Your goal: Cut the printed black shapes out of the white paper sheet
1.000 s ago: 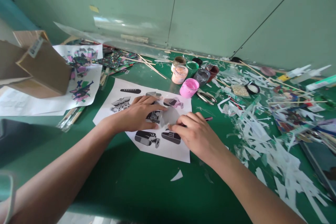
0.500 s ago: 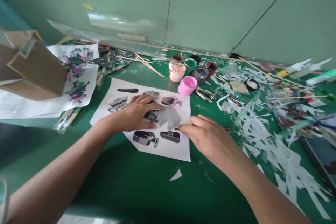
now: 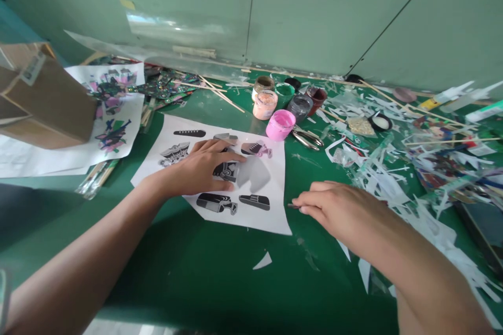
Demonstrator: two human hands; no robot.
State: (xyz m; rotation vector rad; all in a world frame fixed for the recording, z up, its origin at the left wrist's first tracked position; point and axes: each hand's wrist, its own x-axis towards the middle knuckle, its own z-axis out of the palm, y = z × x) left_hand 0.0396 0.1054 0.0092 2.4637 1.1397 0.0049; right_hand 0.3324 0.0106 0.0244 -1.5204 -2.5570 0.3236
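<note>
My left hand (image 3: pixel 208 167) lies spread on a white sheet (image 3: pixel 271 225) printed with black and grey shoe-like pictures, pressing it to the table. By its thumb and forefinger is a smooth grey shape (image 3: pixel 257 174); I cannot tell whether it is printed or a loose film piece. One printed shape (image 3: pixel 253 149) near the top right carries some pink. Off the sheet's right edge, my right hand (image 3: pixel 334 207) is closed round a thin dark tool (image 3: pixel 294 205). Only its tip shows clearly, pointing left at the paper; its kind is hidden.
Behind the sheet stand open paint jars, including a pink jar (image 3: pixel 280 125) and a peach jar (image 3: pixel 264 105), beside metal pliers (image 3: pixel 308 138). White paper scraps (image 3: pixel 424 225) cover the right side. A cardboard box (image 3: pixel 58 102) and brushes (image 3: pixel 96 178) are at left.
My right hand has drawn back to the right with the thin tool, from over the sheet to beside its edge. My left hand stays on the paper.
</note>
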